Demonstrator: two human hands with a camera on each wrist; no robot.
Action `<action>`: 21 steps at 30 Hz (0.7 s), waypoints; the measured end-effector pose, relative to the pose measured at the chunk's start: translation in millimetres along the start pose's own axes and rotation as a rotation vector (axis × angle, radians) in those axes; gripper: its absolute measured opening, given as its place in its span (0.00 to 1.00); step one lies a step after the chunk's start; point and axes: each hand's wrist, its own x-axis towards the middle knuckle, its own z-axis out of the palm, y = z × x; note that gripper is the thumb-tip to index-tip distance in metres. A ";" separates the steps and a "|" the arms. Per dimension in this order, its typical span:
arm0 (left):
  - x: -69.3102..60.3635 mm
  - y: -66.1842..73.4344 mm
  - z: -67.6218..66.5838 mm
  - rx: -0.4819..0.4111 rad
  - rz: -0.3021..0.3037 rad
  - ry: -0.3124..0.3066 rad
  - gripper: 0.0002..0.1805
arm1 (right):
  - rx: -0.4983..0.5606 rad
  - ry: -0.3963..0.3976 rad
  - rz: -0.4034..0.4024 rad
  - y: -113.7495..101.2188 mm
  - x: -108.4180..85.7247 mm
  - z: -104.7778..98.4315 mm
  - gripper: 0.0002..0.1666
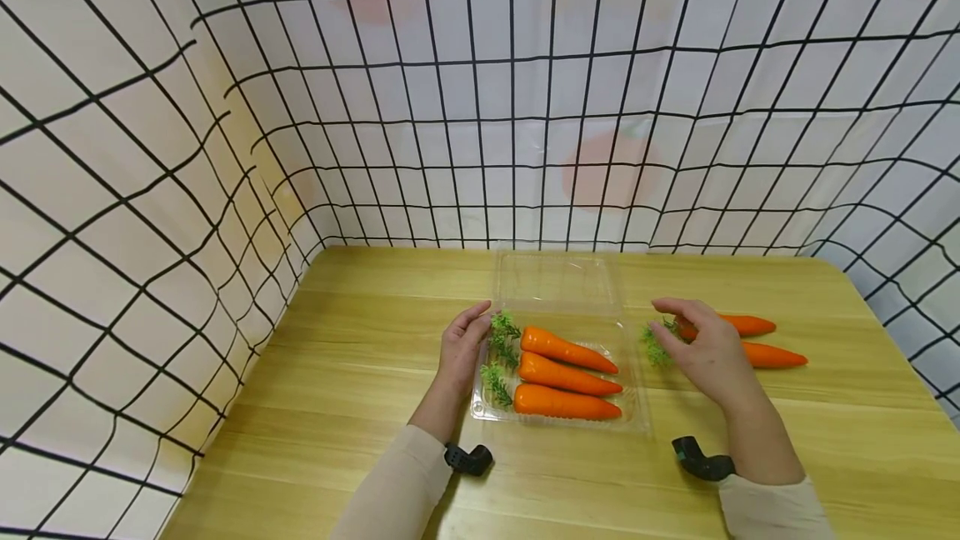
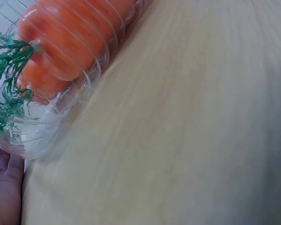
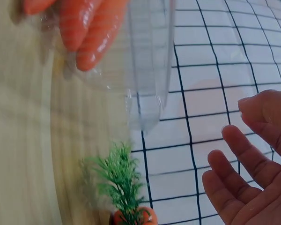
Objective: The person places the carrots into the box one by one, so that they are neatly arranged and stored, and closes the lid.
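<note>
A clear plastic clamshell box (image 1: 636,415) lies on the table with its lid (image 1: 557,283) folded back. Inside are three orange carrots with green tops, the nearest carrot (image 1: 567,402) lying along the front. My left hand (image 1: 457,350) rests at the box's left side, fingers fairly straight; the left wrist view shows this hand (image 2: 5,192) by the box corner. Over the leafy ends of two more carrots, a far carrot (image 1: 750,325) and a near carrot (image 1: 776,355), hovers my right hand (image 1: 716,357). Its spread fingers (image 3: 243,154) hold nothing in the right wrist view.
The wooden table (image 1: 360,340) is bordered at the back and sides by a black-and-white grid-patterned cloth (image 1: 450,107). A black wrist mount (image 1: 468,460) is strapped on the left wrist, and another black mount (image 1: 703,461) on the right.
</note>
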 end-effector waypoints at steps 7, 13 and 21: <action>0.9 -0.7 -0.3 0.011 0.004 0.005 0.21 | 0.057 0.007 0.075 8.1 -1.7 -12.3 0.30; 2.3 -2.3 -0.8 0.015 0.013 0.012 0.21 | 0.071 0.043 0.113 16.6 -3.4 -23.7 0.32; 2.6 -1.1 -0.9 0.015 -0.010 0.006 0.21 | 0.049 0.061 0.180 30.7 -5.8 -37.5 0.34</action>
